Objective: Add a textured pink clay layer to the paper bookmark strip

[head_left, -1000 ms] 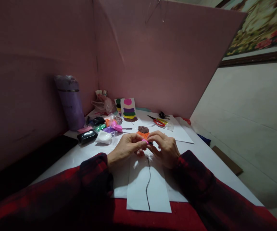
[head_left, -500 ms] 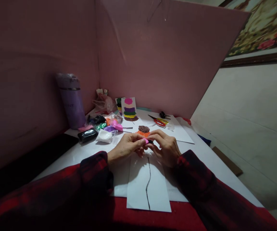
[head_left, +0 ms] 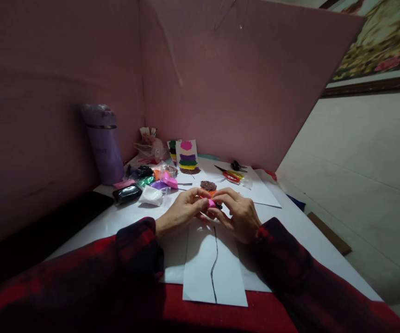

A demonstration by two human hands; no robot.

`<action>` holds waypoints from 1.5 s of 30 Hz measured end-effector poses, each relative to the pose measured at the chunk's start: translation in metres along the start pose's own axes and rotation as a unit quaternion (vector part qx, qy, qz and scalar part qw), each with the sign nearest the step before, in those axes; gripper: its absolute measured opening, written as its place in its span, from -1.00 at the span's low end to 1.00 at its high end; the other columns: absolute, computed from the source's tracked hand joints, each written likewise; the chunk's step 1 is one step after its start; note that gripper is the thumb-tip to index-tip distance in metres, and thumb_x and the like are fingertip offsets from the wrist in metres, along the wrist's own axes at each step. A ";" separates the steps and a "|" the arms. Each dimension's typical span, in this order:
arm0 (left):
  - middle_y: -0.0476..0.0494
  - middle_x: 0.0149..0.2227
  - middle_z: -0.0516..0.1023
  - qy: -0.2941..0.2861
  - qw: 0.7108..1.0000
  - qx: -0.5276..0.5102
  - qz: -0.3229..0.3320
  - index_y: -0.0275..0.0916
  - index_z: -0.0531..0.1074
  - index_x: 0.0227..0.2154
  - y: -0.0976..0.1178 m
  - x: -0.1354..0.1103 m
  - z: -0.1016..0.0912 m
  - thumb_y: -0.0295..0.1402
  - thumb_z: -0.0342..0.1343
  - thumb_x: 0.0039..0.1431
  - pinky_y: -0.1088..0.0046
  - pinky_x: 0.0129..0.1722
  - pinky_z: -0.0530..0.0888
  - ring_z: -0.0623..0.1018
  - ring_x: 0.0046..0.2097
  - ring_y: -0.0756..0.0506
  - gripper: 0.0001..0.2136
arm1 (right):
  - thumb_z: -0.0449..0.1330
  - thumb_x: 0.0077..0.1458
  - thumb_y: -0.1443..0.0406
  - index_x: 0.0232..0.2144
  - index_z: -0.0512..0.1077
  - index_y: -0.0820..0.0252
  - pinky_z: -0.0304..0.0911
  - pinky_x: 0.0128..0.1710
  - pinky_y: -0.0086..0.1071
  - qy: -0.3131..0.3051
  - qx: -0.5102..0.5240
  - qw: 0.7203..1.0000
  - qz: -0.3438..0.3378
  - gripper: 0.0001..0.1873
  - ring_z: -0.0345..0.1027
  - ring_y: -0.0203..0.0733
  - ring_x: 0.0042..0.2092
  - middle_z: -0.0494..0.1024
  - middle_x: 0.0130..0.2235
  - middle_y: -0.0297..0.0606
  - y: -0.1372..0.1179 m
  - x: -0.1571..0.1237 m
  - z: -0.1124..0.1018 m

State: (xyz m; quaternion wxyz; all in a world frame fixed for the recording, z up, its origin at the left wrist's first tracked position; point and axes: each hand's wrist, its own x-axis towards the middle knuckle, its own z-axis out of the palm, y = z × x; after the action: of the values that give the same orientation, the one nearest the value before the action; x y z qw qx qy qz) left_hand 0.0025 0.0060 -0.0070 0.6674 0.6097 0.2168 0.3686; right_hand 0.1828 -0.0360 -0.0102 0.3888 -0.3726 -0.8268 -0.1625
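My left hand (head_left: pixel 183 209) pinches a small lump of pink clay (head_left: pixel 211 203) between thumb and fingers. From the other side, the fingertips of my right hand (head_left: pixel 237 212) close on the same lump. Below my hands lies a white card (head_left: pixel 200 277) with a wavy dark line running down it. Past my fingers, at its far end, a textured brown clay patch (head_left: pixel 208 186) shows, with orange clay (head_left: pixel 207 194) partly covered by my fingers. A bit of black clay (head_left: pixel 218 206) peeks out under my right fingers.
Several bagged clays, among them a white pack (head_left: pixel 150 196) and a black pack (head_left: pixel 128 194), lie to the left. Behind stand a purple bottle (head_left: pixel 104 148) and a card with coloured bands (head_left: pixel 187 157). Red-handled scissors (head_left: pixel 230 175) rest on white board at the right.
My right fingertips have shifted slightly left onto the pink clay, which now looks more bunched between both hands. The view has moved a little; the card and other things stay put.
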 end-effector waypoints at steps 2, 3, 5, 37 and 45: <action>-0.13 -0.45 0.55 0.003 1.000 0.006 -0.009 -0.34 0.35 -0.31 0.001 -0.001 0.001 -0.08 0.32 -0.07 0.46 -0.44 0.48 0.56 -0.44 -0.04 -0.56 | 0.16 0.18 0.32 -0.27 0.42 0.21 0.35 -0.36 -0.40 0.007 0.001 1.000 -0.008 -0.92 0.46 -0.20 -0.26 0.54 -0.21 -0.14 0.000 0.000 0.000; -0.12 -0.47 0.55 0.002 1.000 0.011 -0.014 -0.34 0.36 -0.35 0.001 -0.001 0.001 -0.09 0.34 -0.09 0.47 -0.46 0.46 0.54 -0.47 -0.02 -0.57 | 0.16 0.18 0.32 -0.29 0.42 0.21 0.34 -0.38 -0.41 0.012 0.003 1.000 -0.012 -0.93 0.46 -0.21 -0.27 0.55 -0.22 -0.15 0.000 0.000 0.000; -0.09 -0.51 0.52 -0.003 1.000 0.021 -0.023 -0.36 0.39 -0.40 0.002 -0.002 0.002 -0.12 0.36 -0.11 0.50 -0.48 0.44 0.50 -0.52 0.02 -0.59 | 0.18 0.17 0.28 -0.28 0.41 0.22 0.33 -0.40 -0.42 0.016 0.006 1.000 -0.012 -0.90 0.46 -0.20 -0.27 0.54 -0.22 -0.13 0.001 0.000 0.000; -0.04 -0.54 0.44 -0.036 0.998 0.037 -0.039 -0.37 0.42 -0.41 0.000 -0.005 0.001 -0.09 0.27 0.01 0.52 -0.54 0.40 0.42 -0.58 0.06 -0.63 | 0.18 0.17 0.30 -0.26 0.47 0.19 0.38 -0.43 -0.44 0.032 0.047 0.998 -0.006 -0.90 0.48 -0.22 -0.23 0.56 -0.19 -0.16 0.003 -0.003 0.001; -0.06 -0.53 0.45 -0.046 0.998 0.029 -0.043 -0.37 0.43 -0.40 -0.001 -0.004 0.001 -0.08 0.26 0.02 0.49 -0.52 0.42 0.44 -0.56 0.03 -0.63 | 0.17 0.19 0.30 -0.27 0.49 0.18 0.39 -0.38 -0.43 0.037 0.051 0.998 -0.016 -0.90 0.49 -0.22 -0.23 0.57 -0.22 -0.17 0.002 -0.002 0.002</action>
State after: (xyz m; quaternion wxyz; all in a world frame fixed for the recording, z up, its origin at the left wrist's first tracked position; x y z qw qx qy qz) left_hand 0.0009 0.0026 -0.0083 0.6736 0.6353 0.2229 0.3050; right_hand 0.1840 -0.0345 -0.0128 0.4353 -0.3326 -0.8248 -0.1399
